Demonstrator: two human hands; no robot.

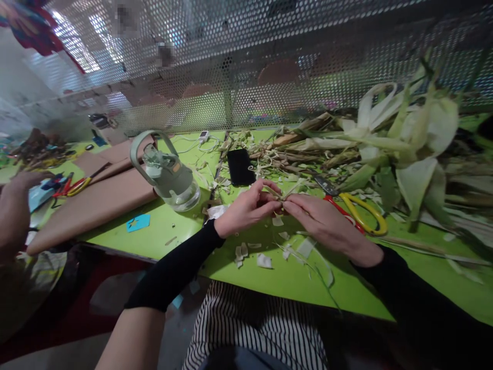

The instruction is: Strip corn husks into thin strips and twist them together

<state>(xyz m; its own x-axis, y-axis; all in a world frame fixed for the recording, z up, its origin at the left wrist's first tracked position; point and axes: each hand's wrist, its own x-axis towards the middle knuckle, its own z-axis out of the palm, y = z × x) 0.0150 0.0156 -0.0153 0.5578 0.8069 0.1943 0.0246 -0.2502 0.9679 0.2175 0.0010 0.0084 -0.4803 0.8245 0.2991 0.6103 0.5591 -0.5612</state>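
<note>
Above the green table, my left hand (254, 204) and my right hand (321, 217) meet fingertip to fingertip. Both are closed in a pinch on a thin pale strip of corn husk (283, 197), whose ends stick up between the fingers. My fingers hide part of the strip. Just right of my right hand lie scissors (362, 211) with one red and one yellow handle loop. Below my hands are scattered white husk scraps (264, 261) and a thin green strand (321, 280).
A black phone (240, 167) lies beyond my left hand. A clear bottle (173, 180) with a handle stands left, beside brown paper (111, 198) and a blue card (137, 222). Corn husks (412, 149) heap up at right before a perforated metal screen (246, 67). Another person's hand (17, 205) is at far left.
</note>
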